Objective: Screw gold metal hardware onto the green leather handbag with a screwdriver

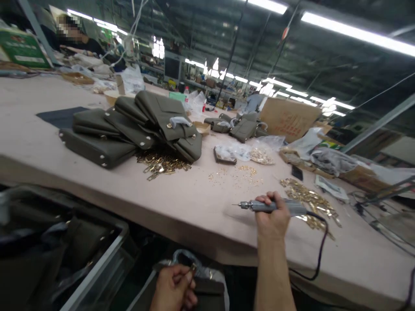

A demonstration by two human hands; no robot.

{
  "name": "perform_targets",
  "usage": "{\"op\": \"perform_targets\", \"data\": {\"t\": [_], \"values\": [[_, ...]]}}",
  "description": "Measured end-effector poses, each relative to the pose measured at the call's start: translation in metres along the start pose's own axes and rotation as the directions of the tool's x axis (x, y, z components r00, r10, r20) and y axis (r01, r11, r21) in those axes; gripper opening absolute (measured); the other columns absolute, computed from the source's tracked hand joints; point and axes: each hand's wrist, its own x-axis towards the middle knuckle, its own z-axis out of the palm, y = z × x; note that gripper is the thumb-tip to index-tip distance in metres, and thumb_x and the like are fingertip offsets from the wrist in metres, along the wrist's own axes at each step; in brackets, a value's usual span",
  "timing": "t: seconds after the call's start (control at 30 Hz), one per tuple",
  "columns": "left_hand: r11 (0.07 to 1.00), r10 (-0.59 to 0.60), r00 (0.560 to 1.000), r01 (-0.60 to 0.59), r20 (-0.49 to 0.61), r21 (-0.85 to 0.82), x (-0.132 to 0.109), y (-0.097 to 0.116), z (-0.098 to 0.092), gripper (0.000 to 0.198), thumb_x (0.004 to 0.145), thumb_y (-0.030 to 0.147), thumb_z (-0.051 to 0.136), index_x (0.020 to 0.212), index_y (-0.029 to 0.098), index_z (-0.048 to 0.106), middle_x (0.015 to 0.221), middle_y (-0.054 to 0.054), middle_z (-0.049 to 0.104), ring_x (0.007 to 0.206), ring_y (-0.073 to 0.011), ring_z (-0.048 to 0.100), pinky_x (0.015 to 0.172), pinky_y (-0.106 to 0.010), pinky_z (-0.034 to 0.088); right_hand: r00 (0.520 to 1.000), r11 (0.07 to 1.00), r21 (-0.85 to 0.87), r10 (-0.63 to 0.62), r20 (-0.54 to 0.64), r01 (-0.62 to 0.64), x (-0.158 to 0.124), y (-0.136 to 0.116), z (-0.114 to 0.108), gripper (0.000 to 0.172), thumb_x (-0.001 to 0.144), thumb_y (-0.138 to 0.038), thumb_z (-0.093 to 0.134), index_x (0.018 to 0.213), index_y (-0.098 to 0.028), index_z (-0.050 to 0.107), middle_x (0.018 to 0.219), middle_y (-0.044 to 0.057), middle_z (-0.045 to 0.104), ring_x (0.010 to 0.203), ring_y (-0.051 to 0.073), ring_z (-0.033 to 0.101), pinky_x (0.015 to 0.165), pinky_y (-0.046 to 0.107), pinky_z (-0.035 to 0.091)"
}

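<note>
My right hand is wrapped around a grey electric screwdriver over the table, its thin bit pointing left and a black cord trailing from its rear. Low in the view, my left hand pinches a small gold metal piece, partly hidden by the fingers. Just behind that hand is a dark olive handbag with a plastic-wrapped handle, below the table edge. Tiny gold screws lie scattered on the table, and a pile of gold metal fittings spreads beyond the screwdriver.
Stacked olive bags stand at the left beside more metal hardware. A crate of bags is at lower left. Farther back are more bags, a cardboard box and a phone. A person sits at far left.
</note>
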Motion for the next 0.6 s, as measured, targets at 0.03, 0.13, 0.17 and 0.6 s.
{"op": "perform_targets", "data": {"t": [0.03,0.13,0.17,0.6], "values": [[1.000,0.008,1.000,-0.008,0.015,0.009,-0.005,0.003,0.002,0.062,0.067,0.072,0.073,0.080,0.012,0.064,0.067,-0.007,0.067,0.044,-0.0178,0.064,0.039,-0.023,0.047,0.998,1.000,0.001,-0.007,0.056,0.007,-0.020,-0.004,-0.001,0.021,0.076,-0.014,0.070,0.081,-0.017,0.050,0.077,-0.006,0.051,0.052,0.004,0.043,0.057,0.021,0.048],[1.000,-0.006,1.000,0.007,0.021,-0.020,-0.013,0.011,0.004,0.055,0.072,0.063,0.074,0.085,0.010,0.063,0.069,-0.007,0.068,0.046,-0.0183,0.067,0.040,-0.022,0.050,0.993,0.997,-0.077,0.009,0.122,0.000,-0.077,-0.009,-0.004,0.017,0.077,-0.014,0.069,0.078,-0.016,0.051,0.077,-0.004,0.050,0.053,0.004,0.041,0.056,0.022,0.046],[0.999,-0.019,1.000,0.019,0.013,-0.034,-0.015,0.012,0.005,0.054,0.073,0.061,0.074,0.086,0.010,0.062,0.069,-0.006,0.068,0.046,-0.0182,0.067,0.040,-0.022,0.050,0.993,0.992,-0.123,0.020,0.120,-0.006,-0.095,-0.007,-0.005,0.017,0.078,-0.015,0.069,0.079,-0.017,0.052,0.076,-0.004,0.050,0.053,0.005,0.041,0.056,0.023,0.046],[0.997,-0.040,0.999,0.038,-0.023,-0.074,-0.021,0.016,0.007,0.051,0.076,0.055,0.076,0.088,0.007,0.062,0.067,-0.007,0.067,0.043,-0.0177,0.066,0.037,-0.020,0.049,0.974,0.898,-0.423,-0.024,0.225,0.120,-0.181,0.062,-0.035,0.007,0.088,-0.020,0.066,0.089,-0.017,0.060,0.070,-0.003,0.057,0.051,0.010,0.050,0.058,0.029,0.044]]}}
